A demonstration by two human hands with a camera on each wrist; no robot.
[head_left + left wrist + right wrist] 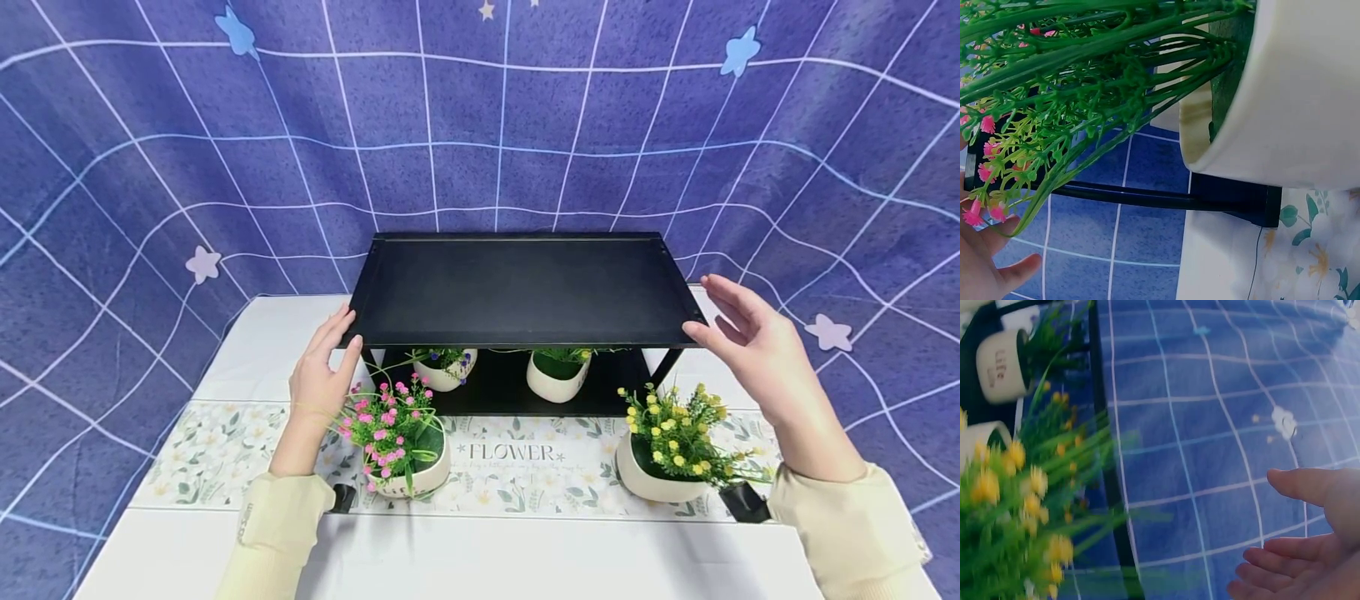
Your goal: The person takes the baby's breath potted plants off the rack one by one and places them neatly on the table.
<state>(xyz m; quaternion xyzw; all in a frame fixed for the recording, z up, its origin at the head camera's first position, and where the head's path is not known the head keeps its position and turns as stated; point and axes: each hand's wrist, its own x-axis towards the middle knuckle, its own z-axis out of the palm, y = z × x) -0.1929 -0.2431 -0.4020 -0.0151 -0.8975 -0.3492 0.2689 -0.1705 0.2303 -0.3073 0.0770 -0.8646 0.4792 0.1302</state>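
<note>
A black two-tier shelf stands at the back of the table. At its left side is my left hand, fingers extended near the top tier's edge; whether they touch it I cannot tell. My right hand is by the front right corner, thumb and fingers spread; the right wrist view shows nothing in that hand. Below the left hand sits a white pot of pink flowers. Near the right forearm stands a white pot of yellow flowers. The top tier partly hides two white pots, one left and one right, on the lower tier.
A floral runner printed "FLOWER" crosses the white table in front of the shelf. Behind hangs a blue grid-patterned cloth with stars. Dark wrist devices show below both hands, close to the front flower pots.
</note>
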